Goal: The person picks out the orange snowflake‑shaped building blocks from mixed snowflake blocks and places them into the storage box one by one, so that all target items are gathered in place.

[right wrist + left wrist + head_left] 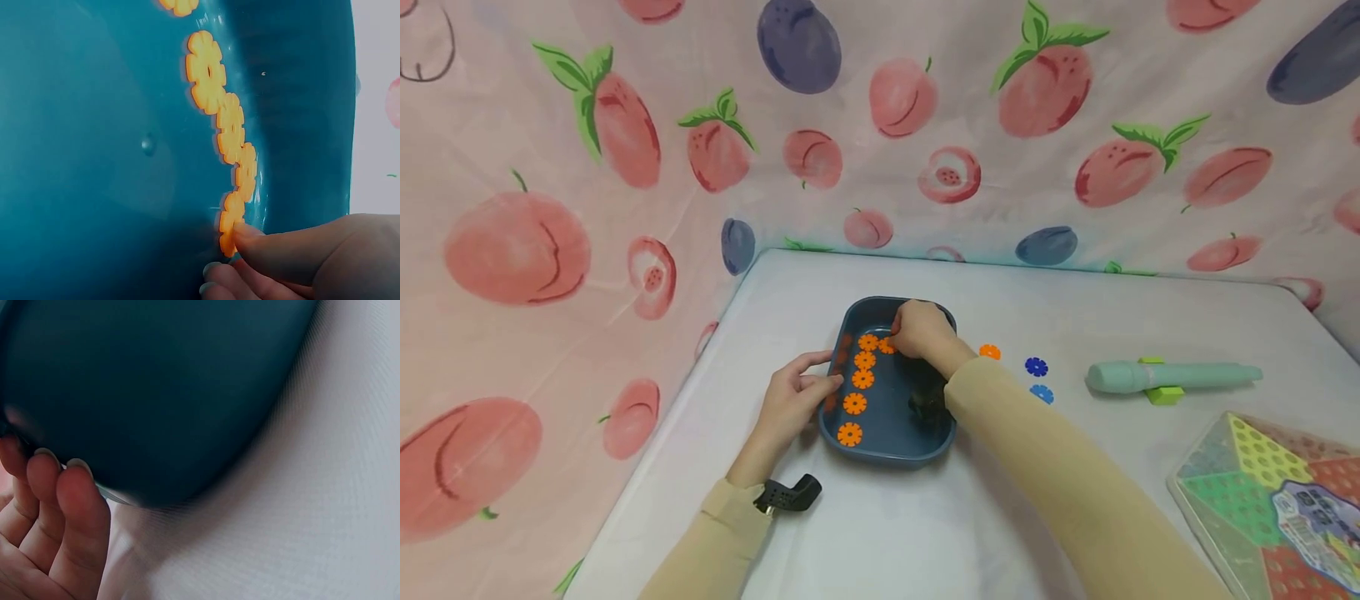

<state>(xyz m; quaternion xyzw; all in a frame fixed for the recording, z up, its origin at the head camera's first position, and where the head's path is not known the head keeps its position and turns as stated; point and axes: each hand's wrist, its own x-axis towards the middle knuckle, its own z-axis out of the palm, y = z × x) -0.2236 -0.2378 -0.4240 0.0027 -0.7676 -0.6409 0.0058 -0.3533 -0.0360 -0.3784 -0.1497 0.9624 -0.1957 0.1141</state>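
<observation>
A dark blue-grey tray [891,417] stands on the white table. My left hand [793,398] grips its left side, thumb over the rim and fingers against the outer wall, the fingertips [78,487] showing close up in the left wrist view. Inside, a line of orange flower-shaped discs [854,403] runs along the left side and bends at the far end. My right hand [925,329] reaches in there and pinches the end orange disc [230,219] between thumb and fingers. That disc touches its neighbour in the line.
Right of the tray lie another orange disc [990,352], a dark blue disc [1036,367] and a lighter blue disc [1042,394]. Farther right, a mint-green pen-shaped thing [1206,374] rests on a yellow-green block [1165,396]. A clear box [1247,508] with coloured sections sits at the right edge.
</observation>
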